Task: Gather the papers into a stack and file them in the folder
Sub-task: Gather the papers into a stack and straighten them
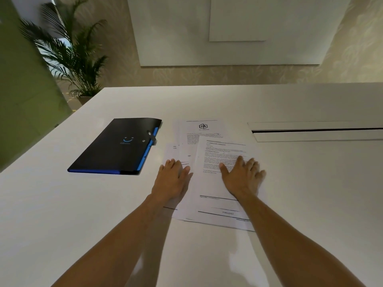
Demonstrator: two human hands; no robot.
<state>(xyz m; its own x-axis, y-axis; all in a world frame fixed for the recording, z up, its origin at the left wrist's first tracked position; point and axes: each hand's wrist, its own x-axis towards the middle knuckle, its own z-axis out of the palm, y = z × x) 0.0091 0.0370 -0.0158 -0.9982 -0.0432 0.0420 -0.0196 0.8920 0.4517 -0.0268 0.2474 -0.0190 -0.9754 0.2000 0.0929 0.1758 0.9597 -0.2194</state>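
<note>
Several printed white papers (209, 183) lie loosely overlapped and askew on the white table (62, 204), near its middle. My left hand (173, 180) rests flat on the left sheets, fingers spread. My right hand (241, 177) lies flat on the top sheet at the right, fingers spread too. Neither hand grips anything. A black expanding folder (116, 146) with blue edges and a strap clasp lies shut to the left of the papers, apart from them.
A long cable slot with a raised lid (317, 131) is set into the table at the right, just beyond the papers. A potted palm (72, 59) stands past the table's far left corner. A white wall panel (228, 32) hangs behind.
</note>
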